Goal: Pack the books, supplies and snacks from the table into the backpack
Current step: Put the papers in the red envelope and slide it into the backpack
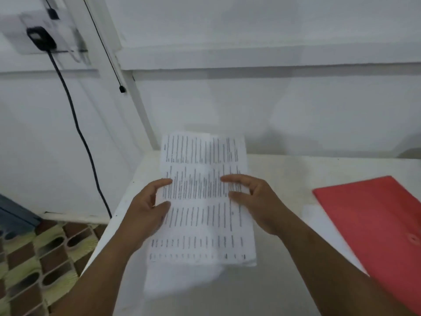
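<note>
Two bare forearms reach over a smooth off-white table (284,174), where the left hand (145,208) and the right hand (257,201) grasp the opposite long edges of a thin, floppy sheaf of printed papers (200,201), thumbs on top of its blurred lines of black text. The sheaf is held just above the tabletop, its near end sagging; well apart to the right, a flat red folder (373,222) with a matte cover lies on a white sheet. Beyond, a black cable (75,124) hangs down the white wall from a boxy adapter (41,38) above patterned brown-and-yellow floor tiles (43,258).
</note>
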Tool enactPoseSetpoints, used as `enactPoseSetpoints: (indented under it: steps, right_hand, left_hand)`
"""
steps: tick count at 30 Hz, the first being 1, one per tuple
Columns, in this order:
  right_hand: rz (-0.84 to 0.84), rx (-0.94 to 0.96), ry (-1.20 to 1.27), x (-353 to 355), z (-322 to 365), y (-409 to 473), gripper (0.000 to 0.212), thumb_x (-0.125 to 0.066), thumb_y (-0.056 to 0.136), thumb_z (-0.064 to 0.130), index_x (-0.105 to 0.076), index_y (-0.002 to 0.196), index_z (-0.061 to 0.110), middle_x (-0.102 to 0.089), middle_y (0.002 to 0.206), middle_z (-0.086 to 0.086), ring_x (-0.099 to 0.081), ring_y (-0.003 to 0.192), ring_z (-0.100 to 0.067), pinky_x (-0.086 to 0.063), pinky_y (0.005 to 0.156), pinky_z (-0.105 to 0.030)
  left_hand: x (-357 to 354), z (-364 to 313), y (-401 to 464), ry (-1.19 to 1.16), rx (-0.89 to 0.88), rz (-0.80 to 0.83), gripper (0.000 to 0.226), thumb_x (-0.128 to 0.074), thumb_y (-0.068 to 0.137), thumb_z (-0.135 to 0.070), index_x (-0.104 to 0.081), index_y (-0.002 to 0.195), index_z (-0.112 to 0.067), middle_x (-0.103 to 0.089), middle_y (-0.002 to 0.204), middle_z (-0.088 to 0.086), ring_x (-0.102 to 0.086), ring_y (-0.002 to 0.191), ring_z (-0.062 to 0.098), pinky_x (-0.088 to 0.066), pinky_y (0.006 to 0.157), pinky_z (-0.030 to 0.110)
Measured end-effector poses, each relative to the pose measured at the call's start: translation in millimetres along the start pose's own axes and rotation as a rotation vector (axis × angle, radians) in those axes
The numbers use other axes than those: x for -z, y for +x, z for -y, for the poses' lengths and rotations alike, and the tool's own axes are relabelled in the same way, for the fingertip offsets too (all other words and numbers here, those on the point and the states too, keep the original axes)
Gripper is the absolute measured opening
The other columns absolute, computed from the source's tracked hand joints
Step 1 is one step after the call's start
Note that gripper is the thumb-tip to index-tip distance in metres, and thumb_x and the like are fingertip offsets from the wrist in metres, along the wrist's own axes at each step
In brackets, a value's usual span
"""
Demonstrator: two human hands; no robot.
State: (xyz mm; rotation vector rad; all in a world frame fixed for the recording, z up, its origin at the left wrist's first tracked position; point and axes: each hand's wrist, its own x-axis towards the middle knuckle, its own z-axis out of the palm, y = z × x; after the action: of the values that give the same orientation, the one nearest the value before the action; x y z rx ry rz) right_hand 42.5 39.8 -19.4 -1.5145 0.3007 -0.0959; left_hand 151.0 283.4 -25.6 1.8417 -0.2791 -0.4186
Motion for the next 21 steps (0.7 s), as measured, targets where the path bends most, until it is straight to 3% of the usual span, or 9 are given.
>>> enactPoseSetpoints:
  steps: [1,2,5,6,8,12,16,18,21]
  right_hand:
    - [-0.015,-0.035,-0.001,-14,-13,-10,0.030,-0.061,0.094,0.001,-0.073,0.111,0.021,-0.064,0.128,0.003,-0.071,0.103,-0.018,-0.061,0.084,-0.043]
    - [-0.057,-0.059,0.011,-26,-25,-21,0.032,-0.060,0.094,0.000,-0.074,0.110,0.024,-0.063,0.129,0.004,-0.071,0.104,-0.017,-0.061,0.084,-0.043]
    - [-0.239,-0.079,0.087,-53,-54,-48,0.037,-0.059,0.094,-0.001,-0.075,0.104,0.031,-0.063,0.131,0.006,-0.067,0.111,-0.017,-0.059,0.089,-0.046]
    - [-0.296,-0.084,0.104,-59,-60,-56,0.038,-0.059,0.094,-0.002,-0.075,0.104,0.031,-0.063,0.129,0.009,-0.066,0.112,-0.017,-0.058,0.091,-0.046]
    - [-0.374,-0.101,0.126,-65,-71,-71,0.038,-0.059,0.094,-0.002,-0.075,0.103,0.031,-0.063,0.127,0.014,-0.066,0.112,-0.015,-0.058,0.092,-0.045]
    - [-0.430,-0.156,0.016,-74,-80,-88,0.039,-0.058,0.094,-0.001,-0.072,0.105,0.034,-0.059,0.127,0.016,-0.061,0.116,-0.013,-0.052,0.101,-0.038]
    - [-0.411,-0.127,-0.314,-87,-84,-94,0.036,-0.058,0.095,0.005,-0.062,0.109,0.037,-0.056,0.127,0.013,-0.049,0.122,-0.006,-0.037,0.106,-0.020]
    - [-0.418,-0.116,-0.492,-95,-88,-96,0.035,-0.059,0.095,0.013,-0.056,0.111,0.043,-0.053,0.121,0.010,-0.048,0.119,-0.009,-0.038,0.108,-0.025]
    - [-0.426,-0.168,-0.755,-108,-91,-97,0.036,-0.061,0.092,0.026,-0.050,0.122,0.044,-0.044,0.112,0.012,-0.041,0.123,-0.015,-0.031,0.108,-0.035]
  left_hand:
    - [11,9,-2,0.054,0.015,0.054,0.047,-0.057,0.096,0.000,-0.061,0.124,-0.039,-0.071,0.111,-0.008,-0.064,0.065,0.004,-0.048,0.055,0.021]
    - [21,20,-3,0.131,0.013,0.116,0.046,-0.059,0.097,-0.007,-0.059,0.125,-0.044,-0.067,0.117,-0.011,-0.066,0.078,0.000,-0.048,0.063,0.018]
    - [53,48,-3,0.533,-0.015,0.199,0.042,-0.055,0.096,-0.049,-0.042,0.136,-0.052,-0.051,0.140,-0.020,-0.045,0.134,0.008,-0.041,0.106,0.035]
    - [62,57,-2,0.685,0.001,0.211,0.051,-0.045,0.094,-0.064,-0.036,0.142,-0.050,-0.046,0.147,-0.017,-0.038,0.140,0.012,-0.033,0.114,0.042]
    - [70,68,0,0.881,0.075,0.237,0.062,-0.029,0.093,-0.068,-0.030,0.150,-0.043,-0.033,0.157,-0.013,-0.023,0.148,0.017,-0.019,0.120,0.043]
    - [66,72,-4,0.931,0.074,0.296,0.051,-0.024,0.102,-0.056,-0.034,0.149,-0.040,-0.018,0.162,-0.016,-0.013,0.148,0.024,-0.015,0.118,0.040]
    - [57,73,-9,0.876,0.007,0.357,0.046,-0.029,0.104,-0.050,-0.039,0.146,-0.035,-0.028,0.158,-0.001,-0.022,0.145,0.025,-0.016,0.118,0.038]
    - [52,74,-17,0.726,-0.024,0.296,0.056,-0.048,0.097,-0.055,-0.038,0.147,-0.034,-0.036,0.150,-0.002,-0.038,0.134,0.017,-0.031,0.114,0.034]
    - [49,83,-28,0.652,-0.037,0.235,0.068,-0.064,0.090,-0.050,-0.034,0.148,-0.034,-0.039,0.143,-0.004,-0.041,0.125,0.011,-0.039,0.105,0.030]
